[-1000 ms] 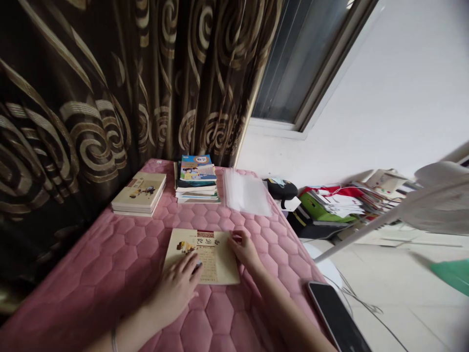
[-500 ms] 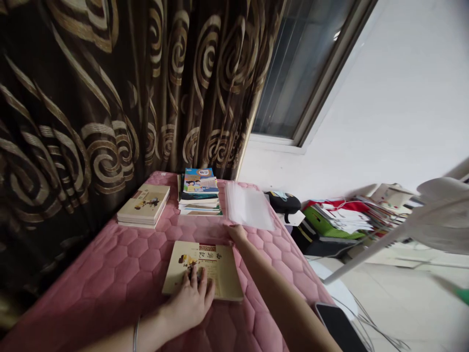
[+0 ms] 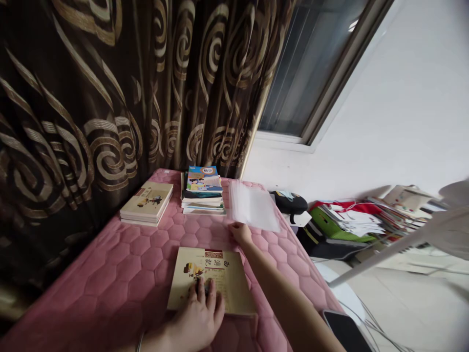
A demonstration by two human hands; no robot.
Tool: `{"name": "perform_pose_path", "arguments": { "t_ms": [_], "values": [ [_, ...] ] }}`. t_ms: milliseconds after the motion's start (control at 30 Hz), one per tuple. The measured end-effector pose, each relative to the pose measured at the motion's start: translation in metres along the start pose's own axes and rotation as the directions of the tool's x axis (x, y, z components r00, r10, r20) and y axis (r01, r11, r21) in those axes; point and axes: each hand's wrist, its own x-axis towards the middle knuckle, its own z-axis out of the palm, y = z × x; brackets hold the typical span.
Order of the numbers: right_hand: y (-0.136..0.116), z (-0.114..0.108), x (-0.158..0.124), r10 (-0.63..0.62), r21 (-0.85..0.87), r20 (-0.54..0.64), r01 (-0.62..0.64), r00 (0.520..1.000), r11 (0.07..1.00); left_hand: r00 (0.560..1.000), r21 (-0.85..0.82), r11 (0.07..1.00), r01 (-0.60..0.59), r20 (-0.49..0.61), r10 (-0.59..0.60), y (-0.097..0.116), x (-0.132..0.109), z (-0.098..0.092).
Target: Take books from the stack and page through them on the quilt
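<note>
A cream-covered paperback book (image 3: pixel 234 286) with dark Chinese characters and a small cartoon figure lies flat on the pink quilted bed cover. My left hand (image 3: pixel 200 315) rests on its lower part, fingers spread and not gripping. Further out, my right hand (image 3: pixel 240 233) is closed in a pinch on what looks like the edge of a clear plastic sheet, barely visible against the pink cover. Right behind that hand is a pile of translucent plastic sheets (image 3: pixel 254 208).
Matching cream books (image 3: pixel 146 201) are stacked at the left. Behind the hands stands a pile of textbooks (image 3: pixel 203 183), a blue one on top. A phone (image 3: pixel 346 330) lies at the bed's right edge, near a white fan (image 3: pixel 388 244). Patterned curtains (image 3: pixel 146 88) hang along the left.
The view has shifted slightly, and the cream book appears lower and nearer. My right hand remains beside the plastic sheets, its fingers now more clearly pinched. My left hand stays on the book.
</note>
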Motion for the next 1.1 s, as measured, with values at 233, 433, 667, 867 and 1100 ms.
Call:
{"name": "perform_pose_path", "arguments": {
  "t_ms": [233, 433, 667, 867, 1100],
  "values": [
    [-0.006, -0.011, -0.004, 0.000, -0.122, -0.070, -0.009, 0.998, 0.993, 0.959, -0.462, 0.852, 0.246, 0.243, -0.145, -0.052, 0.001, -0.034],
    [-0.030, -0.049, -0.075, -0.325, 0.076, 0.333, 0.319, 0.885, 0.945, 0.936, -0.601, 0.745, 0.289, 0.339, -0.090, -0.082, 0.002, -0.043],
    [-0.052, -0.093, -0.153, -0.458, 0.114, 0.691, 0.541, 0.559, 0.833, 0.892, -0.689, 0.607, 0.395, 0.445, -0.075, -0.090, 0.011, -0.057],
    [-0.055, -0.090, -0.166, -0.461, 0.013, 0.702, 0.638, 0.543, 0.770, 0.891, -0.718, 0.572, 0.396, 0.452, -0.050, -0.097, 0.012, -0.062],
    [-0.066, -0.086, -0.162, -0.489, -0.037, 0.680, 0.691, 0.547, 0.722, 0.922, -0.807, 0.447, 0.386, 0.336, -0.190, -0.104, 0.002, -0.046]
  ]
}}
